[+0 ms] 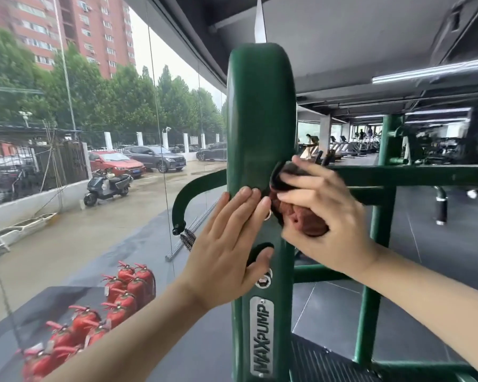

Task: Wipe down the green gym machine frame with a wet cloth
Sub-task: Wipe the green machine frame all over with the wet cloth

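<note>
The right hand (326, 213) sits at center right, its grip clamped on a bunched reddish-brown cloth (307, 219), fingers curled over the top and the thumb side tucked under. The cloth is pressed against the right edge of the green post (260, 119), where a green crossbar (411, 175) meets it. A dark part of the cloth shows above the knuckles, blurred.

The left hand (226, 244) lies flat on the front of the post just below center, fingers straight and together, fingertips touching the post just beside the cloth; its grip is apart and holds nothing. The thumb reaches toward a dark oval slot (260, 250) in the post.

The post runs from upper center to the bottom edge, rounded at the top, with a silver label (261, 334) reading MAXPUMP low on it. A curved green arm (191, 194) leaves its left side and ends in a black tip. More green bars stand on the right, with open space between them.

At the left, a glass wall (155, 188) stands close to the post. Red fire extinguishers (113, 307) cluster on the floor at lower left. Outside are parked cars (138, 159), a scooter (106, 186), trees and a red brick tower. At right, the gym has a dark floor (439, 244), a dark ceiling and distant treadmills (345, 146).
</note>
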A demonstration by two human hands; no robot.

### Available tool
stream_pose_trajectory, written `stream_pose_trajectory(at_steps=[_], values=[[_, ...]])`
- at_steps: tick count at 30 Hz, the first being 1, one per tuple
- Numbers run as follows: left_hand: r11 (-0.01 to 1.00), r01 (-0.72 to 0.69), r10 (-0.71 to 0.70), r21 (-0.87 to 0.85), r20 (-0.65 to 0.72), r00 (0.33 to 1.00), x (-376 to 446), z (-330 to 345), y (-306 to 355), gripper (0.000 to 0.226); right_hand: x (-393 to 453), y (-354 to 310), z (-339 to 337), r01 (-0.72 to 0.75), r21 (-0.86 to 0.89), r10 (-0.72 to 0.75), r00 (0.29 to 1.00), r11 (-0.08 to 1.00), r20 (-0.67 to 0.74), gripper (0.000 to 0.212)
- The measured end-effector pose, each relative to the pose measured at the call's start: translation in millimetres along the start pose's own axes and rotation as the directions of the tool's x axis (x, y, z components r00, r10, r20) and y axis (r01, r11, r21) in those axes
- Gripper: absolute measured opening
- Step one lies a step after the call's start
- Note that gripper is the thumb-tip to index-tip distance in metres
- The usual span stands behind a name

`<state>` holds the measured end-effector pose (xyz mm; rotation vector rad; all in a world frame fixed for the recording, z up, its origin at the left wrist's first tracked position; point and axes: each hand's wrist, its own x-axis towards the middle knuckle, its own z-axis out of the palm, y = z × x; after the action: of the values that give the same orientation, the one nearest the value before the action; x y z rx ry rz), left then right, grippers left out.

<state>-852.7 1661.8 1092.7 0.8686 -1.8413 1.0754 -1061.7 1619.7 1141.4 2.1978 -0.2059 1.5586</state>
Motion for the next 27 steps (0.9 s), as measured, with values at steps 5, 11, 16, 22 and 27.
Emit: stream_pose_trajectory(at_steps=[5, 11, 16, 22, 27], values=[[1.0, 0.024, -0.023, -0.014, 0.112, 0.993, -4.1, -12.3, 1.6, 0.074, 11.0, 9.5, -10.4, 0.125, -0.087, -0.119, 0.99, 0.988, 0.071, 0.019], [0.994, 0.101, -0.091, -0.037, 0.206, 0.974, -29.6, -21.9, 14.8, 0.072, 7.7, -4.7, 3.9, -0.076, -0.067, 0.069, 0.993, 0.995, -0.094, 0.023], [0.995, 0.1, -0.095, -0.001, 0.3, 0.949, -74.5, -21.6, 28.9, 0.072, -86.7, -42.6, 14.4, -0.126, -0.042, 0.129, 0.988, 0.991, 0.084, 0.029], [0.998, 0.055, -0.053, 0.005, 0.379, 0.924, -98.8, -21.9, 27.1, 0.077, -68.1, -42.5, 2.5, -0.06, -0.176, 0.083, 0.989, 0.983, 0.126, 0.025], [0.997, 0.081, -0.065, -0.017, 0.441, 0.895, -113.6, -19.8, 30.6, 0.086, -102.7, -68.3, 17.5, -0.259, -0.189, 0.271, 0.962, 0.947, 0.042, 0.032]])
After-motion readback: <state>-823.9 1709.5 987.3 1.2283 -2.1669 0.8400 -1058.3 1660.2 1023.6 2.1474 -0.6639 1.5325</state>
